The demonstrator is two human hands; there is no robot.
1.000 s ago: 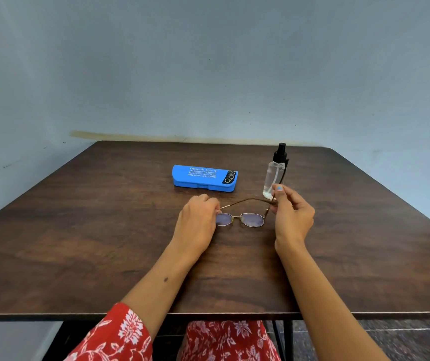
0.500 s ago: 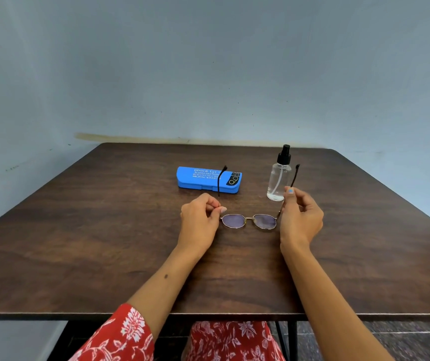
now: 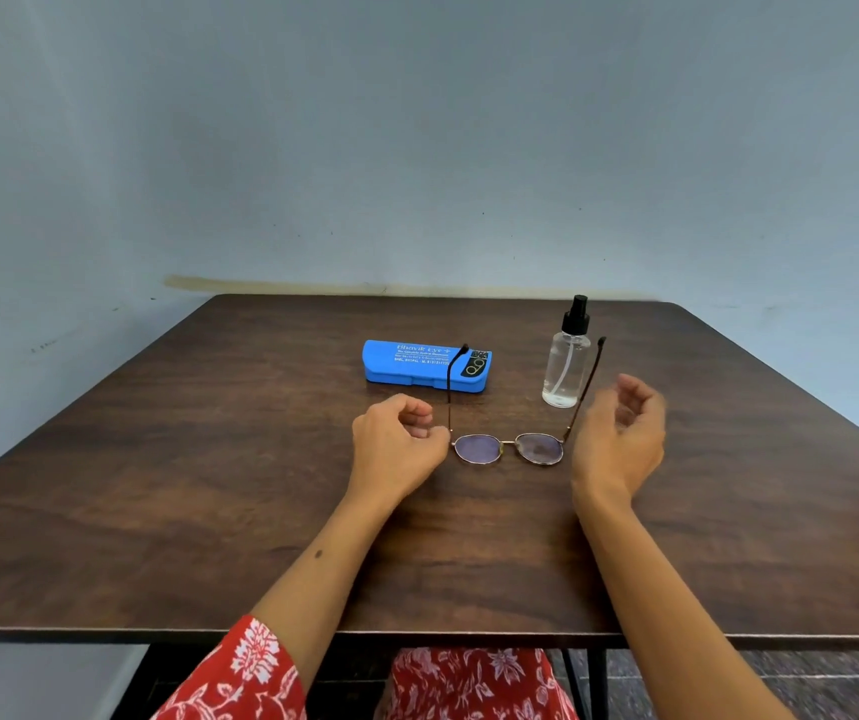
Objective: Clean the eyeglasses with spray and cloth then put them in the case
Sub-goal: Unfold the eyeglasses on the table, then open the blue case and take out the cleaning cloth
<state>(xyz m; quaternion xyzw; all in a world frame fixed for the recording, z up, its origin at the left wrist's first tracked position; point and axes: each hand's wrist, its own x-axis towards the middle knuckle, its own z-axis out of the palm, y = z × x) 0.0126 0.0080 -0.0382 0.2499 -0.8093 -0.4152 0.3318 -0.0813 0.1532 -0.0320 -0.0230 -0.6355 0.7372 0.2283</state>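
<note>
The eyeglasses (image 3: 507, 448) lie on the brown table (image 3: 209, 485), lenses toward me and both temples unfolded, pointing away. My left hand (image 3: 396, 444) rests beside the left hinge with its fingers loosely curled; the thumb tip is right at the frame, and no grip shows. My right hand (image 3: 622, 433) hovers just right of the right temple, loosely curled, blurred and holding nothing. A clear spray bottle (image 3: 566, 363) with a black pump top stands behind the right lens. The blue glasses case (image 3: 419, 368) lies closed behind the left lens. No cloth is in view.
The table's near edge (image 3: 417, 636) runs across the bottom, with my red floral clothing below it. A pale blue wall (image 3: 417, 148) stands close behind the far edge. The table's black legs show at lower right.
Both temples were swung out from folded. Since half a second ago my right hand has let go of the right temple and lifted away. My left hand has loosened at the left hinge.
</note>
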